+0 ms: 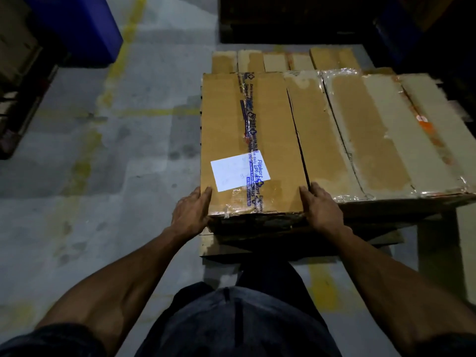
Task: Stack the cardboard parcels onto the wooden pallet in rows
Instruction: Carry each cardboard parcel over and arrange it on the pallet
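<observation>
A long brown cardboard parcel (273,130) with blue printed tape and a white label lies at the left end of the top row of the stack. My left hand (192,211) grips its near left corner, thumb on top. At the near right corner my right hand (322,211) grips it the same way, its thumb in the gap beside the neighbouring parcel (319,140). Two more taped parcels (386,135) lie side by side to the right. A further row of parcels (283,60) shows behind. The wooden pallet is mostly hidden; a lower cardboard layer (213,246) juts out below.
Grey concrete floor (116,176) with worn yellow lines spreads to the left. A blue bin (85,29) stands at the far left, with dark shelving (18,99) beside it. Dark racking (296,19) fills the back. My legs stand close against the stack.
</observation>
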`<state>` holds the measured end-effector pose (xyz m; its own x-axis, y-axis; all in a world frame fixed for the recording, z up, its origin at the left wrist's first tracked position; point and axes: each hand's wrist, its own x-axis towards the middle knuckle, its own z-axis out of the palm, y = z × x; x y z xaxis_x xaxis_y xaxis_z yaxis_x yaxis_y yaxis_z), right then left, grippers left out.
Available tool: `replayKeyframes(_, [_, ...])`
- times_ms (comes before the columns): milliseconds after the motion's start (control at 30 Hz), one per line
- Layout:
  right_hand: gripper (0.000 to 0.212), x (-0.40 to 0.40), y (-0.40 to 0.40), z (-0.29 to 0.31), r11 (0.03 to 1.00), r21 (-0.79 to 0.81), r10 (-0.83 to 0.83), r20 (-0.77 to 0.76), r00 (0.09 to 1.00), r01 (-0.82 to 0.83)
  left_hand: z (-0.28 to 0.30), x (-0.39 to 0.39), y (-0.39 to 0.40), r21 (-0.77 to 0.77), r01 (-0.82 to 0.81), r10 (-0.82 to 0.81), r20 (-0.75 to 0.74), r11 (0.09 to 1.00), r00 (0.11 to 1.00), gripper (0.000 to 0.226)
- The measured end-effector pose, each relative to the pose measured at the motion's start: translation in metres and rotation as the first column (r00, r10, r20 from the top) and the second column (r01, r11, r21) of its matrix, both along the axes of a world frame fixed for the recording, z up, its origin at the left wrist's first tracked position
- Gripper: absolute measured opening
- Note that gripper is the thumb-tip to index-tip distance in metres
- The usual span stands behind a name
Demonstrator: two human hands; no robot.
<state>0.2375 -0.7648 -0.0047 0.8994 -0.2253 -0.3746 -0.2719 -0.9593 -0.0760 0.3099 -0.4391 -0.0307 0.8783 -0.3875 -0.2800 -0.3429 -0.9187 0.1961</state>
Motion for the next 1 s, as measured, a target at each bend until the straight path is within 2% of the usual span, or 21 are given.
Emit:
replayKeyframes(300, [0.087, 0.0028, -0.0032, -0.0022, 0.998, -0.065, 0.017, -0.013, 1.0, -0.018, -0.0042, 0.0024, -0.0014, -0.042, -0.032, 0.03, -0.039, 0.999, 0.999, 0.09])
replayKeyframes(533, [0.084, 0.0056, -0.0034, 0.0017, 0.996, -0.08, 0.049, -0.026, 0.998, -0.051, -0.0026, 0.0021, -0.0066, -0.006, -0.036, 0.036, -0.024, 0.999, 0.999, 0.089])
replayKeyframes(767, [0.091, 0.0077, -0.0017, 0.0023, 0.994, -0.092, 0.047, -0.064, 0.997, -0.053, -0.0032, 0.0032, -0.0097, 0.029, -0.014, 0.015, -0.014, 0.999, 1.0, 0.09])
replayKeyframes(1000, [0.085, 0.0073, -0.0006, -0.0001, 0.995, -0.079, 0.051, -0.037, 0.998, -0.053, -0.0029, 0.0036, -0.0088, 0.051, 0.02, -0.021, 0.011, 0.998, 1.0, 0.083])
